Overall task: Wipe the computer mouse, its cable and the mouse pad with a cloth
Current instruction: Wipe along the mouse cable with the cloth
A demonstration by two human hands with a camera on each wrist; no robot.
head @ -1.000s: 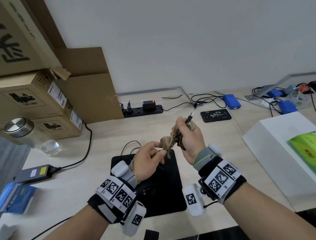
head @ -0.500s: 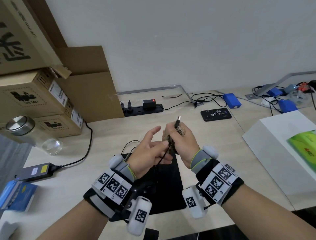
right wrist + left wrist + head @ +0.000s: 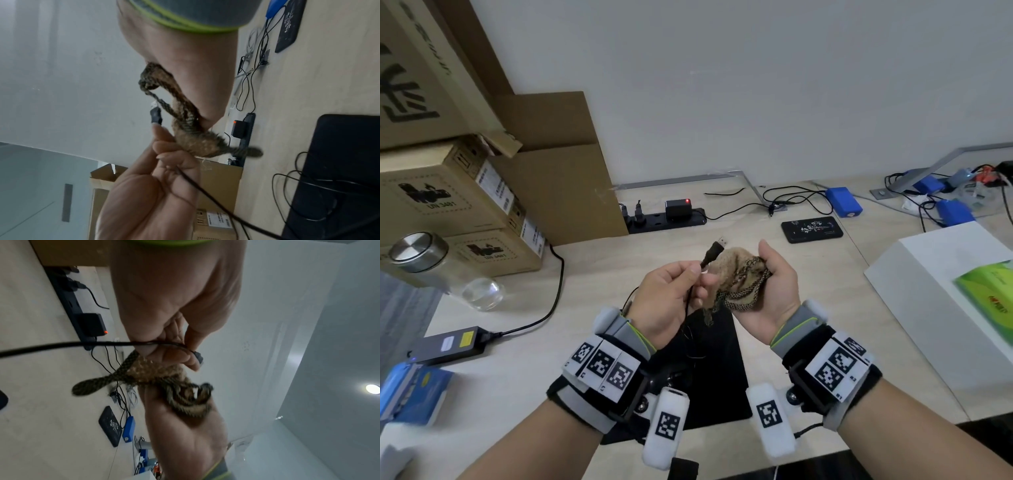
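Observation:
My left hand (image 3: pixel 697 279) pinches the thin black mouse cable (image 3: pixel 61 344) just below its USB plug (image 3: pixel 715 251), which points up and away. Close to its right, my right hand (image 3: pixel 767 274) grips a bunched brown knitted cloth (image 3: pixel 739 281) with a dark braided edge; the cloth touches the left fingers. Both hands hover above the black mouse pad (image 3: pixel 726 377), where the cable's slack loops (image 3: pixel 298 181) lie. The mouse is mostly hidden behind my left wrist. In the right wrist view the plug (image 3: pixel 156 116) sticks out beside the cloth (image 3: pixel 189 134).
A black power strip (image 3: pixel 667 219) lies at the back by stacked cardboard boxes (image 3: pixel 448 192). A glass jar (image 3: pixel 431 263) and a power adapter (image 3: pixel 448 344) are on the left. A black device (image 3: pixel 812 229), blue packs (image 3: pixel 844 202) and a white box (image 3: pixel 945 291) are on the right.
The right hand held the plug end inside the cloth. Now the left hand has taken the cable below the plug, and the right hand has drawn the cloth off to the right.

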